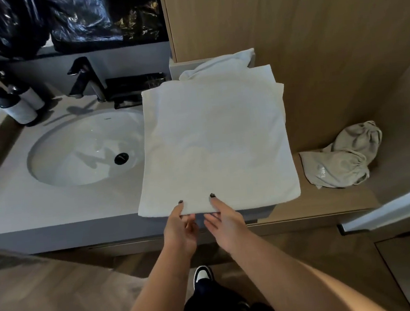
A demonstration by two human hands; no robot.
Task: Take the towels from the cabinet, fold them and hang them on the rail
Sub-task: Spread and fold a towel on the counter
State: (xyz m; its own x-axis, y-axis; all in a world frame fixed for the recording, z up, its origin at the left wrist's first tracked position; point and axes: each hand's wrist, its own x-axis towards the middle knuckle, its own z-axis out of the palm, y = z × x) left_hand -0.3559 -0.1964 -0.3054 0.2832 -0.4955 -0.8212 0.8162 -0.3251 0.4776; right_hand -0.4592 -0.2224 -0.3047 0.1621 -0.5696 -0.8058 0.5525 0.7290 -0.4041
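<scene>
1. A white terry towel (213,139), folded into a flat rectangle, lies on the pale stone tabletop (53,207) beside the oval white sink (85,149).
2. The left hand (181,229) and right hand (221,219) both pinch its near edge, thumbs on top.
3. Folding looks nearly finished; hanging remains, and no rail is visible.

Both forearms reaching fwd, side by side. Left hand (181,229) and right hand (222,218) each pinching w/ thumb on top, other fingers curling underneath, hands nearly touching.
</scene>
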